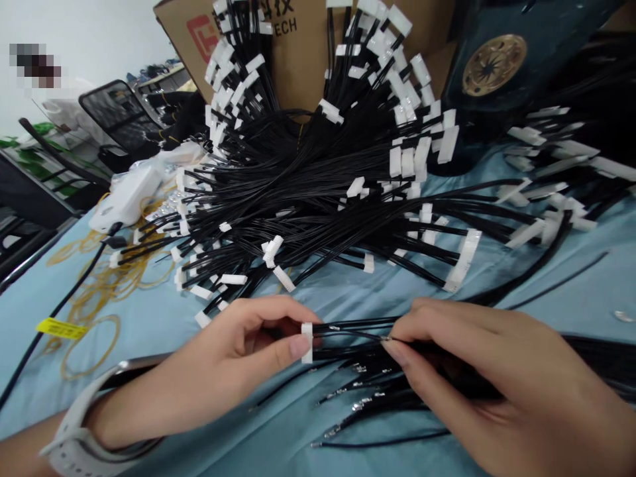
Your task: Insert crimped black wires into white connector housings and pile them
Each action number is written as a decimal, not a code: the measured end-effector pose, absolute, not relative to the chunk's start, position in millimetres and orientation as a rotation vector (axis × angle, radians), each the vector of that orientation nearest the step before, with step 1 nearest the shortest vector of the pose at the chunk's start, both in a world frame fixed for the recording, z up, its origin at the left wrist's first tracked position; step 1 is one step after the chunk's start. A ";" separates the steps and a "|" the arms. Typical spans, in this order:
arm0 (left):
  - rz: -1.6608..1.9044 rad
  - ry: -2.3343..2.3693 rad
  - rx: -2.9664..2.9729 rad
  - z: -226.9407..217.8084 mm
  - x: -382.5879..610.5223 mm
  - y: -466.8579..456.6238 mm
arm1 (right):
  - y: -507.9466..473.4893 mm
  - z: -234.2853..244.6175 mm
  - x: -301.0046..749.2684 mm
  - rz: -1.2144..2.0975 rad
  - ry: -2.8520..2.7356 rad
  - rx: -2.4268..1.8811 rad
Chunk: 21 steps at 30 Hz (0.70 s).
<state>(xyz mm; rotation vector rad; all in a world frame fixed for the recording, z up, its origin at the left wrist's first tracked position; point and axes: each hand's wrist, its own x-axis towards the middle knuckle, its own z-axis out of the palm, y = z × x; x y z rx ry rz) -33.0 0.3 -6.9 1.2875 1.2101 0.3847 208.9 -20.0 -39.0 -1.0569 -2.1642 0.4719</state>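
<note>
A small white connector (307, 351) is pinched between the thumb and fingers of my left hand (248, 371), which wears a watch (89, 417). Several black wires run rightward out of this connector. To its right, my right hand (477, 364) is closed, with thumb and forefinger pinching a thin black wire (365, 334) with a small metal end at the fingertips. Below both hands lie loose black wires (377, 401) with shiny metal terminals on their ends. The rest of those wires pass beneath my right hand.
A large pile of black cables (278, 172) with white connectors spreads across the blue cloth (163, 331). Behind it stand a cardboard box (303, 66) and a dark bottle (472, 126). Yellow rubber bands (94, 331) and a white charger (126, 195) lie left. A person (37, 66) is in the background.
</note>
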 end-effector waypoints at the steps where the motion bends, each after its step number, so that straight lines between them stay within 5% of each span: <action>1: 0.388 1.208 1.291 -7.4 -33.2 -0.3 | -20.5 -39.2 207.4 0.470 -2.174 -1.065; 21: 0.511 1.172 1.458 -11.0 -28.7 -11.7 | -27.5 -50.0 185.4 0.392 -2.218 -0.891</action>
